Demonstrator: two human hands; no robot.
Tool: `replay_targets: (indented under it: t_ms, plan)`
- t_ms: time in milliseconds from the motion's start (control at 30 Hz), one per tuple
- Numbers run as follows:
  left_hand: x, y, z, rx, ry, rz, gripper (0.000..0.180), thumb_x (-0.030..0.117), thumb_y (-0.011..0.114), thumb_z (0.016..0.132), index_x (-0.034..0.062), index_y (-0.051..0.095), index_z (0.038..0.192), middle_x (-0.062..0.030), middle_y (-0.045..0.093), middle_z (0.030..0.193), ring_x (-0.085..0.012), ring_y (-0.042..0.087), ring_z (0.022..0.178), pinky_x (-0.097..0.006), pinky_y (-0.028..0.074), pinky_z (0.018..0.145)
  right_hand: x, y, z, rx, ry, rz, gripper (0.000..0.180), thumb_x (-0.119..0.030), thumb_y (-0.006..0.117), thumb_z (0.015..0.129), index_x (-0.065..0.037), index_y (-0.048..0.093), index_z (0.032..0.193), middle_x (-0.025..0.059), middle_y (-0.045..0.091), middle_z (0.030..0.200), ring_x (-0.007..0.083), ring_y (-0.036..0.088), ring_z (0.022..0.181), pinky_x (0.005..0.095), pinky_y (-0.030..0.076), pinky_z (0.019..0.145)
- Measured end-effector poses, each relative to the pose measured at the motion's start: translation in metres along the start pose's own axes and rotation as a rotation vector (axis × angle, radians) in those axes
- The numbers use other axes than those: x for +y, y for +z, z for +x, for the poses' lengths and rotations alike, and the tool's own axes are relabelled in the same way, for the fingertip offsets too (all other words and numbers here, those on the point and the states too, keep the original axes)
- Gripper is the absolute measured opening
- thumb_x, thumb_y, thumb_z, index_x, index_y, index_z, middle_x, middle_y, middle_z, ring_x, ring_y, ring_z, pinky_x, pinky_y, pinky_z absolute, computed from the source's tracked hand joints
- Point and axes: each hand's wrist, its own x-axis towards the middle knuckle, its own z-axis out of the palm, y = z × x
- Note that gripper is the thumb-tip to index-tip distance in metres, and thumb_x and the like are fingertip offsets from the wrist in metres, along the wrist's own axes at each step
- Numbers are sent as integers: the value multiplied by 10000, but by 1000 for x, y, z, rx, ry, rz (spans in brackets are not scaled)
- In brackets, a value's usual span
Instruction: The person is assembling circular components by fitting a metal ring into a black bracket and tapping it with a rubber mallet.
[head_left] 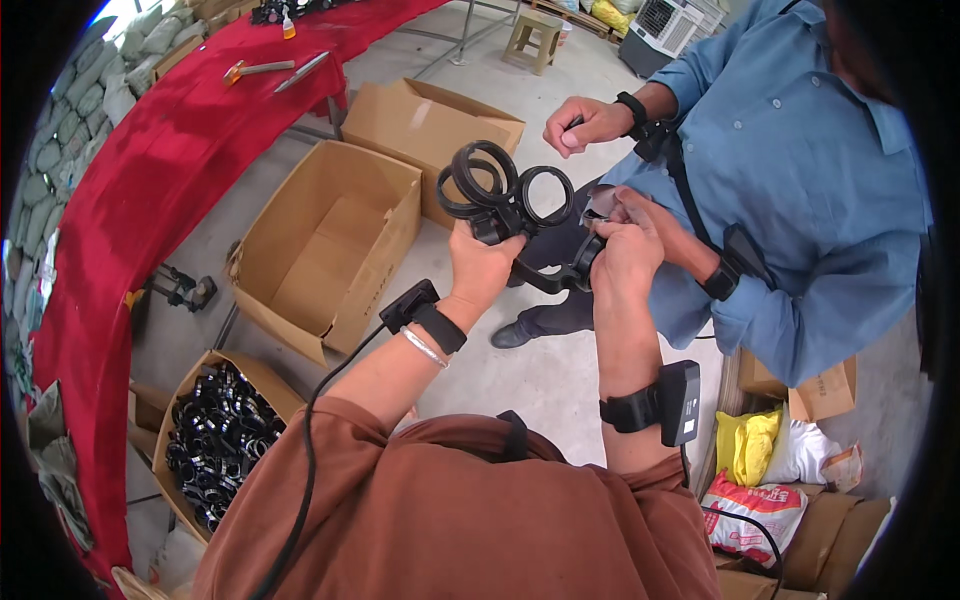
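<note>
A cluster of black rings (508, 212) is held up in front of me, joined at a dark hub. My left hand (480, 268) is closed around the hub's lower left side. A curved black ring part (545, 281) hangs below, and my right hand (628, 262) is closed on its right end. Right beside my right hand, a co-worker's hand (655, 222) holds a small grey, shiny piece (601, 203). Whether that piece touches the black part is hard to make out. The co-worker's other hand (590, 126) is curled around a small dark item.
At left a red-covered table (170, 150) bears a hammer (258, 69) and a pointed tool (301, 72). Two cardboard boxes (320, 250) stand on the floor. A carton of black clamp-like parts (222, 440) is at lower left. Bags (748, 445) lie at lower right.
</note>
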Motion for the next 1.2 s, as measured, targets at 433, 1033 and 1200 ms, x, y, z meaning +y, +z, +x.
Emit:
replay_targets:
  t_ms: [433, 1033, 1200]
  plan:
    - [0, 10, 18, 248, -166, -177, 299, -45, 674, 585, 7, 513, 832, -30, 574, 727, -116, 548, 633, -253, 459, 569, 3, 18, 5, -74, 6, -58, 403, 215, 405, 637, 74, 480, 1007, 46, 447, 880, 111, 454, 780, 265, 467, 653]
    - [15, -1, 32, 255, -324, -438, 167, -73, 614, 640, -4, 574, 787, -77, 588, 750, -201, 601, 656, -323, 492, 599, -46, 3, -15, -613, -184, -877, 496, -232, 665, 781, 33, 501, 1166, 136, 592, 990, 179, 584, 920, 310, 478, 745]
    - [9, 1, 64, 182, -362, -541, 167, -22, 653, 667, -20, 590, 821, -74, 599, 775, -183, 574, 681, -307, 456, 605, -50, -5, 2, -177, -508, -582, 197, -116, 532, 861, 43, 556, 976, 106, 630, 834, 112, 570, 701, 240, 468, 611]
